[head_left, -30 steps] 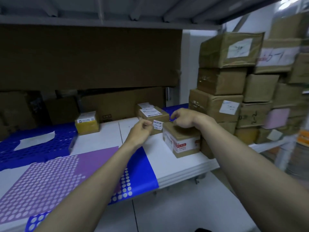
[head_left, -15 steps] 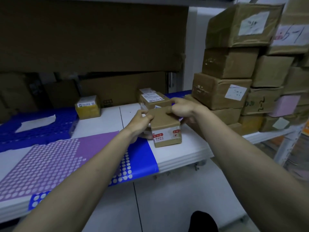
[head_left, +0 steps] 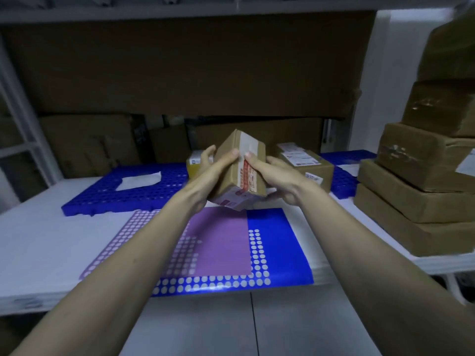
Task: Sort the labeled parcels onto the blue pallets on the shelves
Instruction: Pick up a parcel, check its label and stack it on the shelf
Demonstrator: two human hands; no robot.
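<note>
A small brown parcel point(head_left: 241, 160) with red-and-white tape is held tilted in the air above the white shelf point(head_left: 51, 242). My left hand point(head_left: 205, 173) grips its left side and my right hand point(head_left: 275, 173) grips its right side, thumbs on top. Behind it a blue pallet point(head_left: 123, 191) lies on the shelf with a white paper point(head_left: 140, 179) on it. Another labeled brown parcel point(head_left: 308, 163) rests at the right, by a second blue pallet point(head_left: 344, 173). A yellow parcel point(head_left: 194, 163) peeks out behind my left hand.
A purple and blue dotted sheet point(head_left: 223, 247) covers the shelf front. Stacked wrapped cartons point(head_left: 421, 181) fill the right side. Large flat cardboard point(head_left: 180, 68) leans along the back. A shelf post point(head_left: 20, 119) stands at the left.
Both hands have lifted the small parcel off the shelf and tilted it up. The view has swung left, so the carton stack now sits at the right edge.
</note>
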